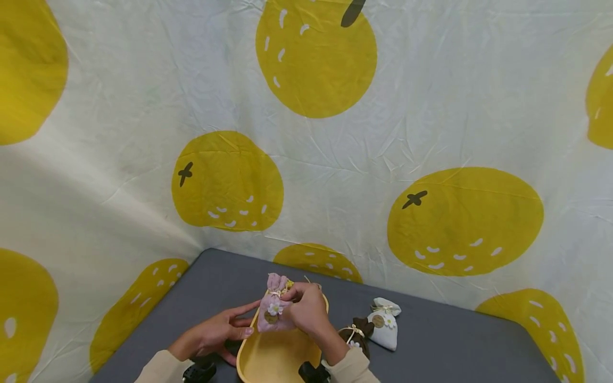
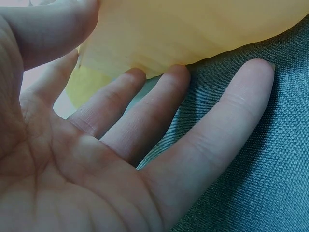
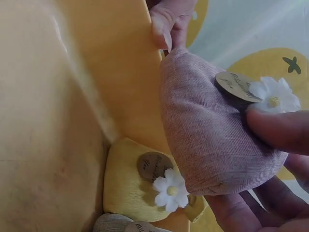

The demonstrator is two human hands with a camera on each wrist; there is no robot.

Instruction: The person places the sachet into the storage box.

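Observation:
My right hand (image 1: 306,308) pinches a pink cloth sachet (image 3: 217,130) with a white flower and a round tag, its thumb beside the flower. The sachet is over the far left part of a yellow tray (image 1: 273,359). Against the tray's left side, my left hand (image 1: 217,332) rests with its fingers extended; in the left wrist view the fingertips touch the outer wall (image 2: 145,38). Inside the tray, the right wrist view shows a yellow sachet (image 3: 128,186) with a flower and tag, and part of a greyish sachet (image 3: 113,223) at the bottom edge.
Right of the tray, a dark brown sachet (image 1: 366,327), partly hidden by my right forearm, lies beside a white sachet (image 1: 384,332) on the grey table (image 1: 455,340). A white curtain (image 1: 330,159) with yellow fruit prints hangs behind the table and along its left side.

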